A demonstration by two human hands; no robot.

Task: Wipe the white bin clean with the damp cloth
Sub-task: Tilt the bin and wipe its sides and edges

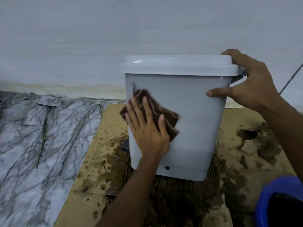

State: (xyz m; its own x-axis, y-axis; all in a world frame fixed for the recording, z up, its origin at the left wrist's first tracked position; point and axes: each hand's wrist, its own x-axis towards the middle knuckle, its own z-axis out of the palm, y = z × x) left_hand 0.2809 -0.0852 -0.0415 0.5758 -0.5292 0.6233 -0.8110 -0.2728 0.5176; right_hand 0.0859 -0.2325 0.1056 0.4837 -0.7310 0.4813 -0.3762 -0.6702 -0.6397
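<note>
A white bin [196, 115] with its lid [177, 64] shut stands upright on wet cardboard, close to a pale wall. My left hand [147, 128] lies flat on the bin's near face at its left side, fingers spread, pressing a brown cloth [167, 115] against it. A dark streak [133, 87] shows on the bin just above the cloth. My right hand [249, 82] grips the bin's upper right corner, fingers over the lid's edge and thumb on the front wall. A small dark hole [167, 168] sits low on the near face.
Soaked, stained cardboard [101, 161] covers the floor under the bin, torn at the right [255, 141]. A marble-patterned sheet [41, 145] lies to the left. A blue bucket [278, 202] sits at the bottom right corner. The wall [147, 30] is right behind the bin.
</note>
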